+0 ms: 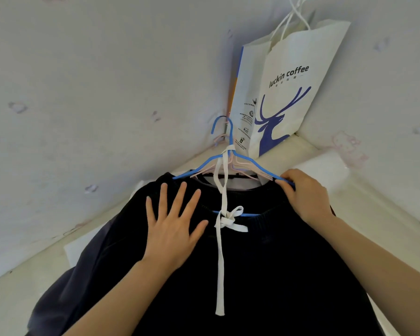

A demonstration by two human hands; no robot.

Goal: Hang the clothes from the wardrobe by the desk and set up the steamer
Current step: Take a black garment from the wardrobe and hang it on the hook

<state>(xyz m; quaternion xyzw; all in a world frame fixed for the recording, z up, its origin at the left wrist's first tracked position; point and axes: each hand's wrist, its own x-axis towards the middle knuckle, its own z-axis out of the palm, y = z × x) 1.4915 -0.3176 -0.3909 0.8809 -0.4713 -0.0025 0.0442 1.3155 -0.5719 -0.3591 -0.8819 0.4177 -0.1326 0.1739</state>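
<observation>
two hands are apart on a dark garment (pixel 264 263) hanging in the near centre; left hand (pixel 172 226) lies flat with fingers spread on its left shoulder; right hand (pixel 306 195) pinches the right end of a blue hanger (pixel 247 161); pink hangers (pixel 240 166) bunch behind it; a white drawstring (pixel 220 251) dangles down the front; a paper bag (pixel 289 93) stands far right against the wall.

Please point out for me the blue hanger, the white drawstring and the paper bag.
blue hanger (pixel 205 163): head view, on its left sloping arm.
white drawstring (pixel 220 263): head view, on the long hanging end.
paper bag (pixel 323 59): head view, on its white front face.
</observation>
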